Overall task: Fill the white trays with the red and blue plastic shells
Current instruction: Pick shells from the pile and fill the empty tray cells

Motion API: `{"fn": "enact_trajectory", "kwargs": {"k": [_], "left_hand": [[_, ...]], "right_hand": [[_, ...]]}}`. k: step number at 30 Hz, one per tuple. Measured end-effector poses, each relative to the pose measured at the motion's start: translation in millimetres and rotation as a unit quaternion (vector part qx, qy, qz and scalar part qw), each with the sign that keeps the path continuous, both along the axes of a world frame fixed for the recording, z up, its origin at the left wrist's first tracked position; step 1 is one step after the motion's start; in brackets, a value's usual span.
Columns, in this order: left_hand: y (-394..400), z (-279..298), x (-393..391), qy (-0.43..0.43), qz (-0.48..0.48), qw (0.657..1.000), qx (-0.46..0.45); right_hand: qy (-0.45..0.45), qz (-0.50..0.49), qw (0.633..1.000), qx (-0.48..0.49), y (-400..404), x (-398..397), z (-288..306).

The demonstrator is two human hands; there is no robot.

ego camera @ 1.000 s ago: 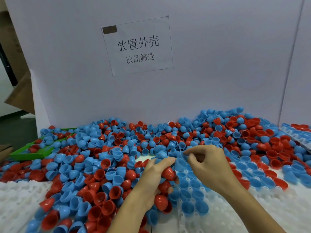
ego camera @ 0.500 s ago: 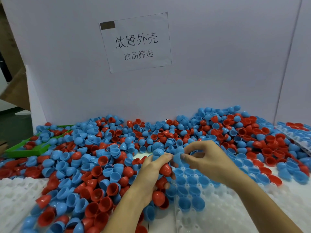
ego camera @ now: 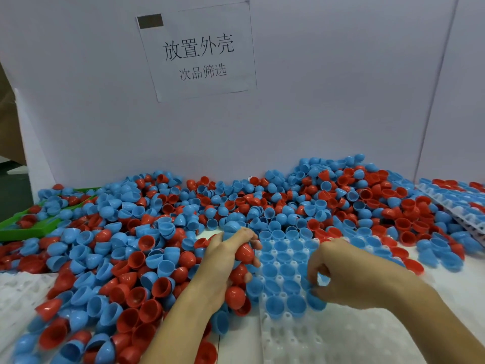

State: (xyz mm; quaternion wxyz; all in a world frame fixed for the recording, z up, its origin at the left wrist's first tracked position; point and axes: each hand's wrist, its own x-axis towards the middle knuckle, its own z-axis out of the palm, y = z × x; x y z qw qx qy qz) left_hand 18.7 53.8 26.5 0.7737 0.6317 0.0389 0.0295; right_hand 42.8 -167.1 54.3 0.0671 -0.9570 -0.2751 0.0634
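2 hands in view, both low and central. My left hand is curled round a clutch of shells, 1 red shell showing between thumb and fingers, with more red and blue ones bunched under the palm. It sits at the left edge of the white tray in front of me. My right hand is over that tray, fingers bent in, thumb and fingertips pinching a blue shell that touches the tray at the end of the nearest filled row. Blue shells sit open side up in the tray's far pockets, several rows; near pockets are bare white. Loose pile of red and blue shells spreads across the table from far left to far right, heaped highest at the back right against the white board. Paper sign with printed characters is stuck on the board. Green bin at far left, partly buried in shells. Another white tray at lower left, and a third tray at far right holding shells.
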Motion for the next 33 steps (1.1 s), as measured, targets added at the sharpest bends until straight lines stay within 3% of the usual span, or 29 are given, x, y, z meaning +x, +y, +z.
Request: {"fn": "enact_trajectory", "kwargs": {"k": [5, 8, 10, 13, 17, 22, 27, 30, 33], "left_hand": [[-1, -1, 0, 0.012, -0.001, 1.0, 0.007], [-1, 0, -1, 0.013, -0.003, 1.0, 0.015], [-2, 1, -2, 0.014, 0.003, 0.999, 0.035], [-5, 0, -2, -0.004, 0.026, 0.991, 0.13], [-9, 1, -6, -0.095, -0.018, 0.955, 0.279], [-9, -1, -9, -0.155, -0.057, 0.894, 0.416], [-6, -1, -8, -0.175, -0.064, 0.903, 0.386], [-5, -2, -8, -0.184, -0.064, 0.915, 0.353], [-6, 0, -8, -0.193, -0.055, 0.927, 0.317]], "right_hand": [[0.011, -0.026, 0.998, -0.05, 11, -1, -12], [0.033, -0.005, 0.999, -0.022, 2, -1, -7], [0.031, 0.002, 0.999, 0.032, -3, 0, -3], [-0.057, 0.006, 0.988, 0.144, 1, 3, -2], [-0.084, 0.031, 0.929, 0.359, 28, -9, -7], [-0.044, 0.025, 0.903, 0.426, 46, -15, -15], [0.044, -0.027, 0.854, 0.518, 44, -13, -11], [0.064, -0.056, 0.82, 0.566, 42, -11, -8], [0.063, -0.08, 0.81, 0.578, 39, -9, -6]]}}
